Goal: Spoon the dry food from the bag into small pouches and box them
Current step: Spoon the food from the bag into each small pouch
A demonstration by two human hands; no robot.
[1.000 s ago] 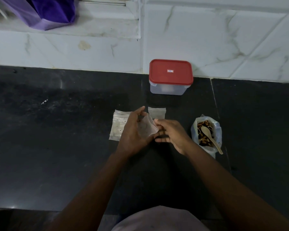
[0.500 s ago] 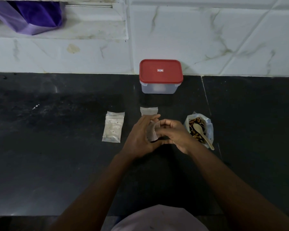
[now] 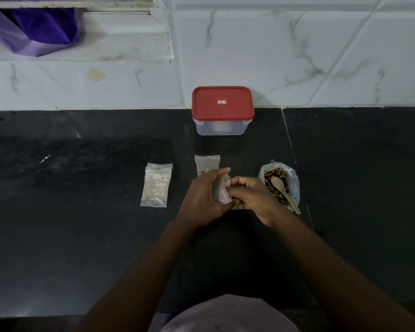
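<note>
Both forearms are bare along their whole visible length: the left forearm (image 3: 141,271) and the right forearm (image 3: 333,271) show uncovered from the lower edge of the view up to the wrists. The left hand (image 3: 201,195) and the right hand (image 3: 252,197) are bare as well, knuckles and fingers plain in the dim light; the nails are too small to make out. Low in the middle shows a pale, pinkish-white garment (image 3: 228,315) — a smooth, rounded swell of cloth with a faint dark fleck or two on it.
</note>
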